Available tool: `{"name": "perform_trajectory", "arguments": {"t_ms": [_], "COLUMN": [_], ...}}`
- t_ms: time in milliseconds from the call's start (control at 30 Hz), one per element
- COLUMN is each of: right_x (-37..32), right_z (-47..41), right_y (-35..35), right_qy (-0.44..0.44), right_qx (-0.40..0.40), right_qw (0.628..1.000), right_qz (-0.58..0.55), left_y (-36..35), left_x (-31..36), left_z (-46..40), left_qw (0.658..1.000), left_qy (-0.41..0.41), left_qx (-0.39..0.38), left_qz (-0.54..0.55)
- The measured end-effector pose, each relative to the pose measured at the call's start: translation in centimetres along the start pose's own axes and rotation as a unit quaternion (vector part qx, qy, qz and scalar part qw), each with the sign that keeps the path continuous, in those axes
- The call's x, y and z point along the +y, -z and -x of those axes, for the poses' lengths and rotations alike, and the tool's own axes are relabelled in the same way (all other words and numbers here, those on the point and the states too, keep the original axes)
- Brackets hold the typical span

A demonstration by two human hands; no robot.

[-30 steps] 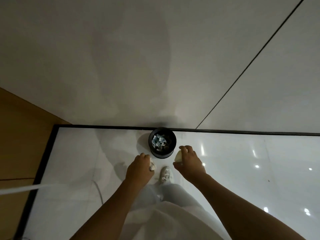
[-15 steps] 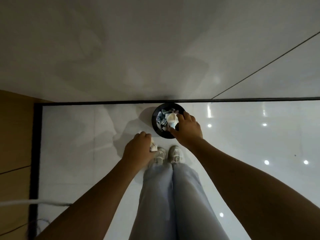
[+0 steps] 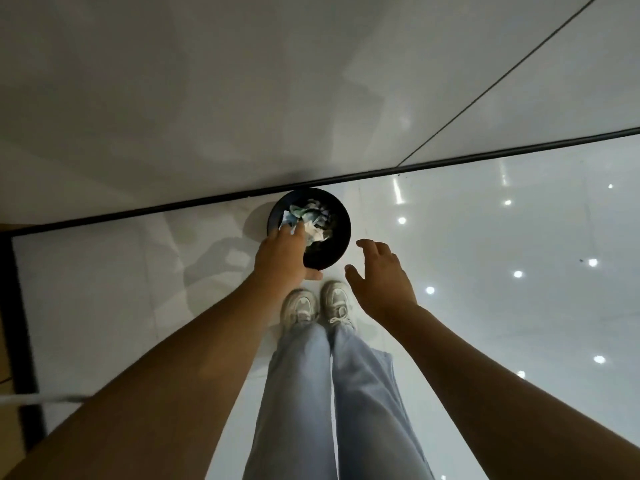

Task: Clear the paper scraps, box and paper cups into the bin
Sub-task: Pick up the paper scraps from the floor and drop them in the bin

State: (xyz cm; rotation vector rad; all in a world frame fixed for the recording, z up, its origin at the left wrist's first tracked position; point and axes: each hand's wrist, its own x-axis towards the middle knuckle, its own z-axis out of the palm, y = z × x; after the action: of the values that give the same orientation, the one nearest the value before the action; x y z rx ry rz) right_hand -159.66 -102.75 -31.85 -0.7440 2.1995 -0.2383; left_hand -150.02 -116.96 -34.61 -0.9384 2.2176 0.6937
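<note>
Paper scraps (image 3: 313, 220), crumpled white and bluish pieces, lie heaped inside a round black bin (image 3: 337, 237) that stands on the glossy white floor (image 3: 485, 306) right against the base of a pale wall (image 3: 242, 98), where a thin dark strip (image 3: 485, 155) runs along the joint. The person's left hand (image 3: 280, 256) reaches over the bin's near-left rim, its back towards the camera and its fingers (image 3: 289, 233) bent down into the opening; a small white scrap (image 3: 297, 228) shows at the fingertips, touching them, but whether the fingers are grasping it or have released it cannot be told from this angle. The right hand (image 3: 379, 277) hovers just right of the bin and apart from it, its fingers spread and relaxed, holding nothing, with the thumb pointing towards the bin. Just below the bin, between the two forearms, stand the person's two pale sneakers (image 3: 317, 306) side by side, toes close to the bin's near edge, with light blue trousers (image 3: 329, 393) running down to the bottom of the view. Small bright ceiling lights are mirrored in the floor on the right. At the far left edge a brown wooden surface (image 3: 7, 341) borders a dark frame, and a pale cord (image 3: 34, 398) crosses it.
</note>
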Motion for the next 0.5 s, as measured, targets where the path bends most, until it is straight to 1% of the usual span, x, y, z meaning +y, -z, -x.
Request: {"name": "perform_trajectory", "arguments": {"t_ms": [33, 100, 200, 300, 433, 500], "right_x": [0.2, 0.1, -0.4, -1.0, -1.5, -1.8], "right_z": [0.3, 1.1, 3.4, 6.4, 11.1, 13.7], "right_y": [0.2, 0.9, 2.8, 5.1, 7.4, 7.8], "right_qy": [-0.004, -0.011, -0.021, -0.032, -0.065, -0.091], "right_qx": [0.002, 0.006, 0.006, 0.005, 0.014, 0.022], "right_qw": [1.0, 1.0, 1.0, 0.999, 0.997, 0.995], "right_qz": [-0.002, 0.002, 0.02, 0.039, 0.046, 0.039], "left_y": [0.0, 0.1, 1.2, 2.7, 5.0, 5.8], "left_x": [0.2, 0.7, 2.4, 4.4, 6.9, 8.0], "left_z": [0.0, 0.7, 3.4, 7.0, 11.5, 13.7], "left_qw": [1.0, 0.998, 0.995, 0.99, 0.98, 0.967], "left_qy": [-0.002, -0.019, -0.056, -0.093, -0.154, -0.197], "left_qx": [-0.008, 0.012, 0.053, 0.074, 0.069, 0.063], "left_qz": [-0.03, -0.064, -0.066, -0.073, -0.106, -0.15]}}
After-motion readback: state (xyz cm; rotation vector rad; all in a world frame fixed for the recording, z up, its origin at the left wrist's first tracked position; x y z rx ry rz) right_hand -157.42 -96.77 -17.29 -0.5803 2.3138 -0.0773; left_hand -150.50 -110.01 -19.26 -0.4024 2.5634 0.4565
